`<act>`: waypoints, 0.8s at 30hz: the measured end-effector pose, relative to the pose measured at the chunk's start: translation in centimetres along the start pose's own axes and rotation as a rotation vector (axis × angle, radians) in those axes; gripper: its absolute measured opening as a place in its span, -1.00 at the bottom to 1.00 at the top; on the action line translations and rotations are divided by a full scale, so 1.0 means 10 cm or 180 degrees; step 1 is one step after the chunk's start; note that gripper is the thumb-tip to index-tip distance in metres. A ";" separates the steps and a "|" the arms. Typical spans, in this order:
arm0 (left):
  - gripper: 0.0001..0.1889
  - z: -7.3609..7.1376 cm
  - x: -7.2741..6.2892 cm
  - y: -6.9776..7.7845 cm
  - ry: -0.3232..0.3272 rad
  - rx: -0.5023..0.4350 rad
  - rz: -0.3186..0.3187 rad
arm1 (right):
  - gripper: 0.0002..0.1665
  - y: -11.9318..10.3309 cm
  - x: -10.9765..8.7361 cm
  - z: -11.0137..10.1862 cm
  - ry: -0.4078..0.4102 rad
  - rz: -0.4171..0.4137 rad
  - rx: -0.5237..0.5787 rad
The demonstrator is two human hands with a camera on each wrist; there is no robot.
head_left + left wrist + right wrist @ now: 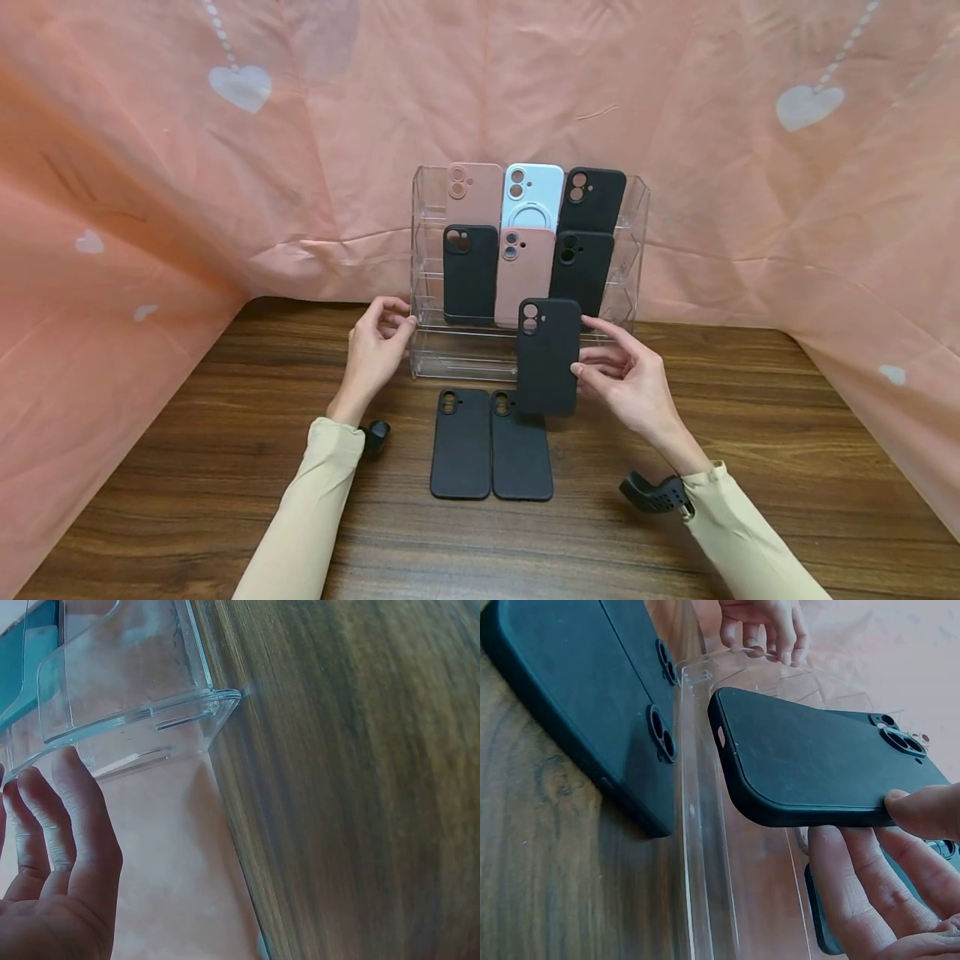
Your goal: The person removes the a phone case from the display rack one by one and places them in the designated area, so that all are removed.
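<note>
My right hand (630, 383) pinches a black phone case (549, 358) by its right edge. The case is raised, camera cutouts at the top left, in front of the lower part of a clear display rack (465, 365). My left hand (378, 342) holds the rack's left side, thumb at the panel edge; in the left wrist view its fingers (82, 802) reach the clear plastic. Flat on the table lie two black phone cases, the left case (461, 446) beside the right case (522, 458), whose top is partly hidden by the raised one.
The rack's upper row has a pink case (474, 196), a white case (534, 190) with a ring and a black case (596, 200). Below stand a black case (470, 279), a pink case (525, 279) and another black case (585, 271). Pink cloth (712, 183) surrounds the wooden table (247, 467).
</note>
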State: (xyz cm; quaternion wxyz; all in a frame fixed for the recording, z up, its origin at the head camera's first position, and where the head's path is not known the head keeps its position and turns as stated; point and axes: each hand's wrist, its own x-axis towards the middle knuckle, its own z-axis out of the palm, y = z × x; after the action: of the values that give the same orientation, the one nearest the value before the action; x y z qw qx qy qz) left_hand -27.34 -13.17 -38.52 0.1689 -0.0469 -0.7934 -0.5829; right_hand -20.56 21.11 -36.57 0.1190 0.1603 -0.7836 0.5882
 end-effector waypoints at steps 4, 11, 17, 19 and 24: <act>-0.81 0.00 0.01 0.00 -0.0014 -0.0010 -0.0013 | -0.22 0.01 -0.05 -0.03 -0.0012 0.0002 -0.0025; -0.81 0.00 0.01 -0.01 -0.0024 -0.0003 -0.0028 | -0.23 0.01 -0.12 -0.10 -0.0051 0.0036 -0.0021; -0.81 0.00 0.01 -0.01 -0.0017 -0.0011 -0.0029 | -0.23 0.03 -0.20 -0.16 -0.0128 0.0116 0.0209; -0.81 0.00 0.01 -0.01 -0.0014 -0.0014 -0.0031 | -0.23 0.03 -0.23 -0.18 -0.0144 0.0146 0.0188; -0.81 -0.01 0.01 -0.01 -0.0023 -0.0022 -0.0021 | -0.23 0.03 -0.29 -0.24 -0.0163 0.0209 0.0063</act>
State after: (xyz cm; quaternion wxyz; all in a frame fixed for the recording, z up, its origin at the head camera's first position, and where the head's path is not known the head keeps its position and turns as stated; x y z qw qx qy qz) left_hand -27.46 -13.30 -38.57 0.1640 -0.0470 -0.7921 -0.5860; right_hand -17.98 23.81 -37.25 0.0781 0.1507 -0.7854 0.5952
